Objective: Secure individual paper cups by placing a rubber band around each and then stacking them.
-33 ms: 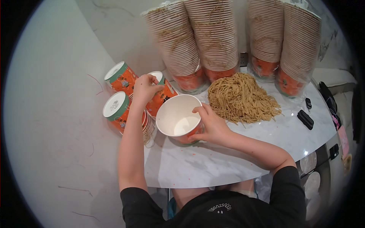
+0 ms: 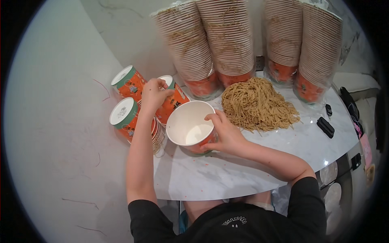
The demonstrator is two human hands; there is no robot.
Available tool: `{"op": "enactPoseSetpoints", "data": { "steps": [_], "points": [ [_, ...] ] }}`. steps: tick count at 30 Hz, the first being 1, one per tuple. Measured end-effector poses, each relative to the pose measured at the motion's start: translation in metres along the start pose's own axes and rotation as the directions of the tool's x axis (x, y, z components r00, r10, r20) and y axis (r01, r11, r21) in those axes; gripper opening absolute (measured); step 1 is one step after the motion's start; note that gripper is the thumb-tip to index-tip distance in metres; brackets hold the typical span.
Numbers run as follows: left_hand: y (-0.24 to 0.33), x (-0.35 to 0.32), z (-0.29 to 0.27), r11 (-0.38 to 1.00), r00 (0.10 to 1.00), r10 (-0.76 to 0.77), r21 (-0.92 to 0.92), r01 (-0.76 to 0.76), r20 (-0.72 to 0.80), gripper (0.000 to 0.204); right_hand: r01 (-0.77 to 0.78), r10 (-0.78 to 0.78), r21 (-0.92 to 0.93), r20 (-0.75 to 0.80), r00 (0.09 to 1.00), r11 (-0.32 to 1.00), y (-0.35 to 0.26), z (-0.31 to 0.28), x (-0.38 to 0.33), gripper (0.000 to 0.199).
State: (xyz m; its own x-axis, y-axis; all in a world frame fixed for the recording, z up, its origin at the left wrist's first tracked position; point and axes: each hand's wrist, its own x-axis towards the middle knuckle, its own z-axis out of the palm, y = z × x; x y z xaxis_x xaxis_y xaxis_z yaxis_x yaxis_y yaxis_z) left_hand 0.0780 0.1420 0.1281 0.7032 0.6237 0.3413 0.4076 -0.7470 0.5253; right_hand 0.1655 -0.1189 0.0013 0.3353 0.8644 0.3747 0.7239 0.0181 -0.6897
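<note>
1. Currently, the right hand (image 2: 227, 136) is clamping the open tub (image 2: 188, 125), upright on the table (image 2: 227, 174).
2. The left hand (image 2: 152, 97) is hanging by upturned tubs (image 2: 175, 102); its pinch isn't showing clearly.
3. Tan strands (image 2: 259, 107) are lying heaped, apparently left over.

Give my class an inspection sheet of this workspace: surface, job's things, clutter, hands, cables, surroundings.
Surface: white marbled table.
Job's things: open cup; upturned orange cups to its left; tan strands heaped right; four tall cup stacks behind.
Clutter: red specks near the front; two small black objects, right.
Hands: right hand grips the open cup's side; left hand is at the upturned cups, contact unclear.
Cables: nothing clearly seen.
Surroundings: pale wall behind.
</note>
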Motion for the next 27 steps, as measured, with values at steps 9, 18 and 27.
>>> {"op": "enactPoseSetpoints", "data": {
  "steps": [9, 18, 27],
  "points": [
    [0.021, 0.002, -0.041, 0.93, 0.777, 0.252, -0.077, -0.359, -0.576, 0.028, 0.241, -0.252, -0.095, -0.124, 0.96, 0.966, -0.008, 0.013, 0.005, 0.072],
    [-0.016, -0.204, -0.066, 0.558, 0.667, -0.145, -0.617, -0.555, -0.731, 0.03, 0.186, -0.214, -0.177, -0.153, 0.965, 0.966, 0.001, 0.005, 0.015, 0.064],
    [-0.112, -0.362, 0.012, 0.123, 0.551, -0.802, -0.966, -0.226, -0.232, 0.054, 0.186, -0.204, -0.147, -0.115, 0.972, 0.971, 0.004, 0.027, 0.05, 0.057]
  ]
}}
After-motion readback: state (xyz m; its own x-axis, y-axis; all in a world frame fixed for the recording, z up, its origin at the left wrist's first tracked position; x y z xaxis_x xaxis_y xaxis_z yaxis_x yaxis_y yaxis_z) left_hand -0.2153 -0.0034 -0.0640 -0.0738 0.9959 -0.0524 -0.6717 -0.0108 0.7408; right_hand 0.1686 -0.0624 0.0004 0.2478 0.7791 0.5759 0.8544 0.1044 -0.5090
